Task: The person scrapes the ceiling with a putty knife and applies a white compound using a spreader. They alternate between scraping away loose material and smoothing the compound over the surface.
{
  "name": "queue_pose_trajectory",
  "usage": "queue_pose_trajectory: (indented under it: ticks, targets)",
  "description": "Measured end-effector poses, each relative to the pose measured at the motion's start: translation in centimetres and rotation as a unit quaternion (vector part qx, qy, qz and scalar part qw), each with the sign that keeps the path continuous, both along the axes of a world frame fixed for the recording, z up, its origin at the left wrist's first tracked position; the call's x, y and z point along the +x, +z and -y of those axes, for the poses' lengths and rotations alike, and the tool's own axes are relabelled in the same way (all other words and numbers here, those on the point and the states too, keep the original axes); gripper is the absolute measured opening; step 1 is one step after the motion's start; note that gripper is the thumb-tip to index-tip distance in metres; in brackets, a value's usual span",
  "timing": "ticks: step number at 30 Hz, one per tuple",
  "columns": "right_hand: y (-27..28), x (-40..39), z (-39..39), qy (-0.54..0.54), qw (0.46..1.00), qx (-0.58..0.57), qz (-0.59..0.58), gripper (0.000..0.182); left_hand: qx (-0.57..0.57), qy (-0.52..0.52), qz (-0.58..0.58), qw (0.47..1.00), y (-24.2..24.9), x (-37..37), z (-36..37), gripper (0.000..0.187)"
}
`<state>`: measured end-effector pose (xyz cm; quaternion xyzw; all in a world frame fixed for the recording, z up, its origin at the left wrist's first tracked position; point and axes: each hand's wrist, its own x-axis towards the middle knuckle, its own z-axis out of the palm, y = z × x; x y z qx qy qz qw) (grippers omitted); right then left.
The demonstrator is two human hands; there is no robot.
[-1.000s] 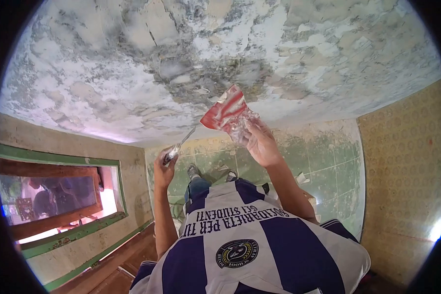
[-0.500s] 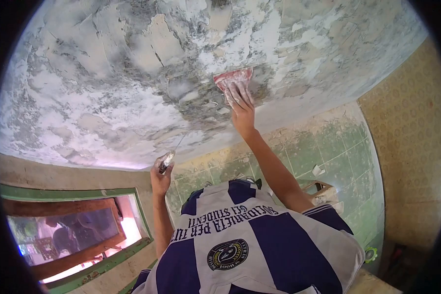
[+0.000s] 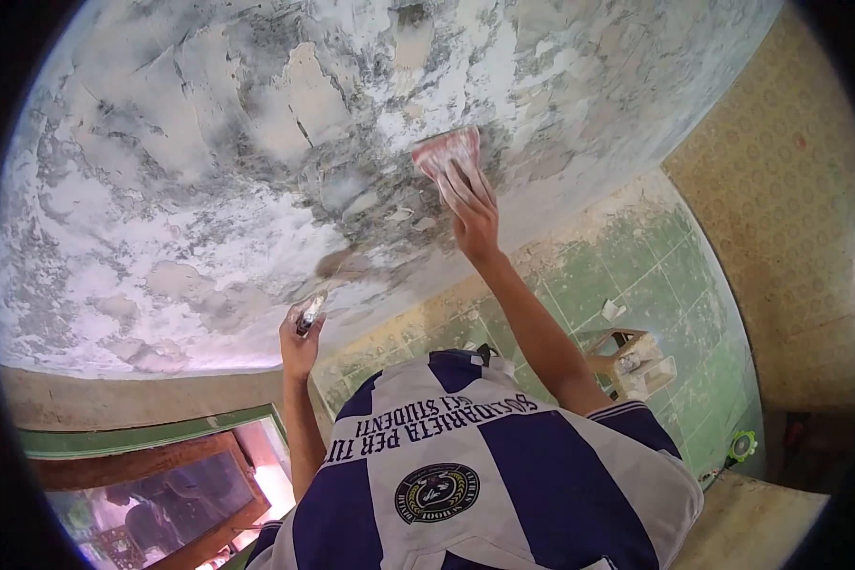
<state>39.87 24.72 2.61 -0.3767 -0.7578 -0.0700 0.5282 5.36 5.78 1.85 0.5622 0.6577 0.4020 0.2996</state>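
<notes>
My right hand (image 3: 470, 214) is closed on a red, white-smeared plastic putty spreader (image 3: 449, 152), pressing its wide edge to the stained, patchy wall surface (image 3: 237, 190). White residue coats its fingers. Lower and to the left, my left hand (image 3: 300, 347) is wrapped round the smeared handle of a putty knife (image 3: 310, 313). The knife's blade is hard to make out against the grey wall. Grey-black blotches, white filler and beige patches cover the wall around both hands.
Green tiles (image 3: 589, 275) line the surface behind my right arm. A wooden stool (image 3: 627, 366) stands there with pale items on it. A green round fan-like object (image 3: 742, 446) sits at lower right. A wood-framed window (image 3: 161, 503) is at lower left, and patterned wall (image 3: 788, 161) at right.
The view has shifted and tilted a little. The spreader has moved slightly left and is blurred. My left hand with the putty knife sits slightly further left, its blade less distinct.
</notes>
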Motion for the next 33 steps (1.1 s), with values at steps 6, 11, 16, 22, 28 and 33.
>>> queue_pose_trajectory:
  ticks: [6,11,16,22,28,33]
  targets:
    - [-6.3,0.5,-1.8,0.010,0.997,-0.018,0.073,0.055,0.054,-0.013,0.040,0.998,0.3,2.5,-0.8,0.031]
    - [-8.6,5.4,3.2,0.037,0.980,-0.156,0.120,0.048,0.070,-0.013,0.110,0.991,-2.7,3.7,-0.5,0.033]
    - [-6.3,7.2,6.0,0.102,0.909,-0.350,-0.202,0.029,-0.006,-0.024,0.203,0.979,0.8,8.2,0.5,0.032]
    - [0.9,7.5,7.0,0.279,0.629,-0.483,-0.542,0.028,-0.120,-0.068,0.333,0.933,2.4,12.5,0.7,0.029]
    - [3.0,9.3,6.7,0.315,0.596,-0.512,-0.533,0.030,-0.141,-0.079,0.373,0.914,3.3,16.0,0.2,0.029]
    - [3.1,11.3,6.9,0.302,0.618,-0.550,-0.473,0.026,-0.152,-0.037,0.430,0.889,3.0,18.4,0.4,0.028]
